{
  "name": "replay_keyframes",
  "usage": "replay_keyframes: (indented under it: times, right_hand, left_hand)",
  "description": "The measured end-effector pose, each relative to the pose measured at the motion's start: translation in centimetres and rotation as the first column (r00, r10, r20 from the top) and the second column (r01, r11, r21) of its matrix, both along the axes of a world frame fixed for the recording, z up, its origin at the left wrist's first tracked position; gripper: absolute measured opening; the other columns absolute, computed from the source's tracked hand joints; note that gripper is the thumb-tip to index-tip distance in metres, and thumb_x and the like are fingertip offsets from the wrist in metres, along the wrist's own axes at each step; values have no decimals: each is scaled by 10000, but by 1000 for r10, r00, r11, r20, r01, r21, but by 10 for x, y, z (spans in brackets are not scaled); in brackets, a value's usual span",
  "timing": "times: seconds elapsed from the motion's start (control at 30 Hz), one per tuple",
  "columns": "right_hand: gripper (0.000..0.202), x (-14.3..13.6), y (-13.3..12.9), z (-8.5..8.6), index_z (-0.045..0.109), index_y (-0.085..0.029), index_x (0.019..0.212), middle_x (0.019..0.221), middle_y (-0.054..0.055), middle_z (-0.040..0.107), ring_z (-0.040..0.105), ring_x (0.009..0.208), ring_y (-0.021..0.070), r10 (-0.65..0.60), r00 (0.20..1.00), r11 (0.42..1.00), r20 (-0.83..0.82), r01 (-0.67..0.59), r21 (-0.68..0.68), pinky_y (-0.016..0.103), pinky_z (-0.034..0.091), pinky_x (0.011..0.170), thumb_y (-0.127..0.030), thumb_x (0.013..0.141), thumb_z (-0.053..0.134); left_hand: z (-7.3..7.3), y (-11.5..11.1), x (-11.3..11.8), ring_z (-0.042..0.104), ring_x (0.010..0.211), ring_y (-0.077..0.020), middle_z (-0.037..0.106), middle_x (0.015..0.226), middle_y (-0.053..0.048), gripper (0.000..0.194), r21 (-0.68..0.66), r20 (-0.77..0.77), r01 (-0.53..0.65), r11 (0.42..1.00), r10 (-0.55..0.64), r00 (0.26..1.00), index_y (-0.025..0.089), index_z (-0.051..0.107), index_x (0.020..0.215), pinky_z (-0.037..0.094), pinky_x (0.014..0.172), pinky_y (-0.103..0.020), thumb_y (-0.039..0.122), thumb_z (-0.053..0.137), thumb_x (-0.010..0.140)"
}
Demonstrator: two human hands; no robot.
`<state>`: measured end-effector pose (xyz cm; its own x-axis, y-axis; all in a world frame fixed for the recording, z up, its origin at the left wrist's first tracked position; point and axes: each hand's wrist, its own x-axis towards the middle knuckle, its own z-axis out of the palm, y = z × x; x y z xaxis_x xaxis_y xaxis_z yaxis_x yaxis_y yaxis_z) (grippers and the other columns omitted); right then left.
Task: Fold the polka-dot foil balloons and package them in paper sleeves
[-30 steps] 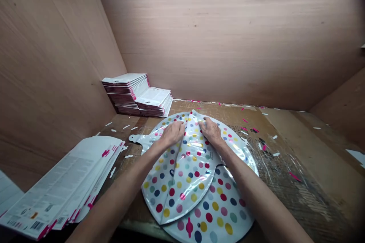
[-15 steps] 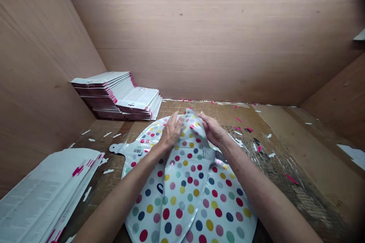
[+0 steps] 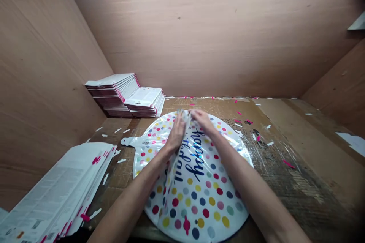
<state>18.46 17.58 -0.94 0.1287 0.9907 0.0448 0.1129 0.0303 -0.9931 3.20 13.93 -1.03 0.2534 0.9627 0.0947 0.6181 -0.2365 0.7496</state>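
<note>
A flat round foil balloon (image 3: 209,191) lies on the table in front of me. It is white with many coloured dots and dark blue script in which "happy" can be read. Its tab sticks out to the left. The top sheet is raised into a fold near the far edge. My left hand (image 3: 176,131) presses against the left side of that fold, fingers close together. At the fold's far end my right hand (image 3: 203,121) pinches the foil. A small pink piece (image 3: 186,226) lies on the balloon's near part. Whether another balloon lies underneath is hard to see.
A stack of folded white cards (image 3: 114,95) with pink edges stands at the back left. More large white printed cards (image 3: 62,182) lie in a pile at the near left. Small white and pink paper scraps (image 3: 258,138) dot the brown cardboard surface (image 3: 288,121). Wooden panels (image 3: 199,45) enclose the space.
The folded dotted flap has been opened out to the right, so the blue lettering now shows. Both hands have stayed near the far edge, closer together. The view has shifted slightly.
</note>
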Motion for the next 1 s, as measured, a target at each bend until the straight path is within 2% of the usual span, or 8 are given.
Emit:
replay_keyframes:
  times: [0.17, 0.3, 0.43, 0.53, 0.63, 0.77, 0.87, 1.0]
  right_hand:
    - [366, 84, -44, 26, 680, -185, 970, 926, 43, 720, 685, 859, 156, -226, 974, 948, -4, 221, 229, 300, 531, 829, -517, 832, 612]
    - [356, 74, -75, 37, 692, -218, 1111, 1112, 69, 720, 660, 1041, 204, -66, 904, 887, 421, -140, 439, 376, 496, 961, -478, 928, 531]
    - [373, 38, -75, -3, 662, -195, 1175, 1240, 104, 677, 607, 1168, 233, 107, 639, 879, 762, -419, 228, 419, 461, 1032, -362, 995, 380]
    - [359, 31, -69, -37, 617, -142, 1224, 1334, 157, 606, 541, 1252, 273, 130, 479, 846, 868, -511, 155, 468, 423, 1071, -301, 979, 407]
    - [346, 30, -75, -43, 614, -92, 1205, 1333, 206, 583, 530, 1255, 301, 94, 443, 830, 892, -529, 176, 490, 426, 1063, -276, 969, 441]
    - [385, 15, -133, -17, 578, -75, 1274, 1337, 216, 580, 532, 1273, 293, -34, 583, 840, 812, -423, 339, 476, 442, 1064, -304, 985, 467]
    - [402, -6, -208, 4, 521, -157, 1355, 1313, 145, 612, 556, 1254, 243, -81, 696, 784, 714, -398, 477, 426, 487, 1037, -310, 983, 500]
    - [745, -34, -279, 18, 304, -135, 1513, 1381, 199, 529, 492, 1319, 326, -308, 727, 712, 613, -251, 655, 537, 467, 1055, -384, 892, 632]
  left_hand:
    - [-19, -16, 66, 140, 1499, -396, 241, 1611, -193, 714, 36, -317, -54, 998, 62, 946, 119, 311, 1525, 126, 1192, -608, 565, 356, 969]
    - [-21, -41, 87, 260, 1464, -375, 357, 1546, -231, 615, 223, -529, 66, 973, 64, 846, 77, 412, 1457, 194, 1177, -583, 467, 392, 982]
    - [4, -88, 37, 571, 1187, -243, 647, 1223, -126, 338, 169, -507, 228, 959, -114, 855, 145, 621, 1182, 424, 1026, -371, 279, 376, 992]
    - [17, -142, -20, 634, 978, -246, 677, 1008, -106, 326, 155, -525, -127, 980, 191, 829, 161, 638, 976, 474, 838, -347, 407, 425, 981]
    - [15, -189, -54, 640, 778, -220, 670, 828, -55, 309, -126, -578, -222, 967, 110, 809, 179, 615, 851, 438, 686, -314, 471, 535, 914]
    - [10, -204, -62, 585, 655, -165, 602, 667, -10, 289, -370, -378, -78, 926, -73, 923, 179, 562, 684, 372, 592, -261, 408, 577, 859]
    - [29, -185, -59, 523, 515, -117, 562, 587, 12, 329, -676, 89, 126, 726, -89, 992, 167, 572, 709, 325, 473, -214, 476, 593, 820]
    - [81, -158, -41, 447, 409, -50, 557, 591, 30, 309, -716, 554, 376, 588, 152, 818, 150, 576, 745, 245, 369, -167, 439, 682, 739]
